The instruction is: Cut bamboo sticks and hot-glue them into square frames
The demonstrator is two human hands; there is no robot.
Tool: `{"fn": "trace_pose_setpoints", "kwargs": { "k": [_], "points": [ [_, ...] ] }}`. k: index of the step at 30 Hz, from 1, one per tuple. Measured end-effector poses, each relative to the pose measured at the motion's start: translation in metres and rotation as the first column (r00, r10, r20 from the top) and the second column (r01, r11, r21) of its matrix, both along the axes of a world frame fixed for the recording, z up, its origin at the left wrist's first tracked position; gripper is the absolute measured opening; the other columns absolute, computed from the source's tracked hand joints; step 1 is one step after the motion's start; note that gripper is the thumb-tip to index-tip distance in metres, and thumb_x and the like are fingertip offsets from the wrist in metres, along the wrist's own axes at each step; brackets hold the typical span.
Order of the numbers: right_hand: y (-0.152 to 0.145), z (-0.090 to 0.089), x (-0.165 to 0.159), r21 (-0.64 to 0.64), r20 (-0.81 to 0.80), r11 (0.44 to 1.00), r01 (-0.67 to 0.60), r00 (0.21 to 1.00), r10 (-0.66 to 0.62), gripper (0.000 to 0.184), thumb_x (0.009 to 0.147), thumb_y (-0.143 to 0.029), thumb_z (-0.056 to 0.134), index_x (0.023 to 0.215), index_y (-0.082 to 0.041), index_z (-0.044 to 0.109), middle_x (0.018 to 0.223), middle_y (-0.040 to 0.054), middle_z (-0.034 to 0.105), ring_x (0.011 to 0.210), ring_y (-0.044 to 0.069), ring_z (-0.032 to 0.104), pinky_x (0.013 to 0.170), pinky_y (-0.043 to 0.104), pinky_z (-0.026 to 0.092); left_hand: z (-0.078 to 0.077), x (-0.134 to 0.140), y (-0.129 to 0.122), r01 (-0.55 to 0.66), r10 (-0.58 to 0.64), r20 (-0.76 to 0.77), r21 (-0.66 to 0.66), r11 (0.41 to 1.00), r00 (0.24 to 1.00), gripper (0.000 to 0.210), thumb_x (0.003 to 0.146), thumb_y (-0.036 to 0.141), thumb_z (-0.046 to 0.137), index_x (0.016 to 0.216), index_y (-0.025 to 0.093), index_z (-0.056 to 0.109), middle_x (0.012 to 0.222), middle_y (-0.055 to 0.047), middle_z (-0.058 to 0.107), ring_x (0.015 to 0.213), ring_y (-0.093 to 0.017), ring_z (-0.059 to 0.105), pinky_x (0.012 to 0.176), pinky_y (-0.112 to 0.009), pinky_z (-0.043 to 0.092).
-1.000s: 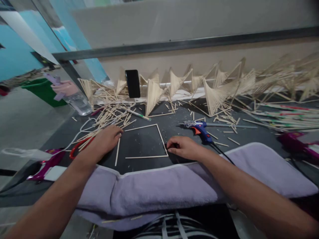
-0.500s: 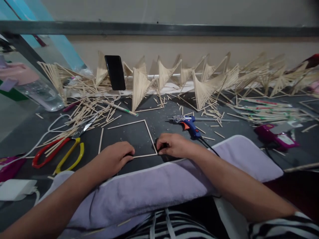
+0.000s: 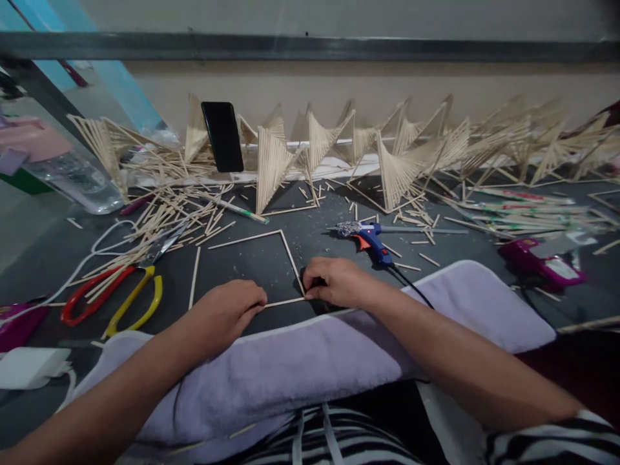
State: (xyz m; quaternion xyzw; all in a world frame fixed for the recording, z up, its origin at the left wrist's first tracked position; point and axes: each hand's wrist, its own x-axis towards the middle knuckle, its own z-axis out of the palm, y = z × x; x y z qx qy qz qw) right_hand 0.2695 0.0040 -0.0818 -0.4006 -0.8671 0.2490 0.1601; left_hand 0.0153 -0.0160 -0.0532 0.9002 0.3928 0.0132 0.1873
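At near side: wooden stick (image 3: 287, 301), lying left to right. Left hand (image 3: 231, 310): pinched on its left part. Right hand (image 3: 336, 283): fingertips at its right end, grip unclear.

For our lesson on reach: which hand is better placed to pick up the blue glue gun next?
Probably the right hand: by the corner of the stick frame, it is nearer the blue glue gun, whose handle slants to the near side. The left hand is farther off, at the frame's near stick.
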Motion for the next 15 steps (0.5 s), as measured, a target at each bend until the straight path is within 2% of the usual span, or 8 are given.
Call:
{"fn": "trace_pose_setpoints", "kwargs": {
  "k": [7,12,15],
  "points": [
    [0.0006,0.0015,0.0003,0.004,0.013,1.0,0.007,1.0,-0.007,0.011,0.073,-0.026,0.067,0.081,-0.021,0.061,0.084,-0.0013,0.058,0.075,0.011,0.052,0.062,0.021,0.031,0.0001,0.0015,-0.0003,0.008,-0.007,-0.021,0.01,1.0,1.0,0.018,0.087,0.022,0.039,0.088,0.02,0.057,0.085,-0.002,0.059,0.082,-0.016,0.053,0.075,-0.029,0.038],
    [0.0054,0.0003,0.0033,-0.041,-0.02,0.997,-0.06,0.998,0.059,0.007,0.076,-0.024,0.064,0.082,-0.02,0.063,0.082,-0.0008,0.057,0.073,0.01,0.052,0.062,0.02,0.032,-0.0003,0.0029,-0.0012,0.007,-0.006,-0.02,0.018,1.0,1.0,0.018,0.086,0.021,0.04,0.086,0.02,0.057,0.084,-0.002,0.06,0.08,-0.016,0.054,0.073,-0.028,0.039],
    [0.0058,0.0,0.0032,-0.034,-0.025,0.998,-0.048,0.999,0.047,0.007,0.074,-0.022,0.065,0.08,-0.02,0.063,0.081,-0.0005,0.057,0.072,0.01,0.051,0.062,0.02,0.032,-0.0011,0.0019,-0.0013,-0.003,0.003,-0.002,0.005,1.0,1.0,0.017,0.085,0.022,0.041,0.086,0.02,0.058,0.084,-0.001,0.06,0.08,-0.015,0.054,0.073,-0.027,0.039]
  ]
}}
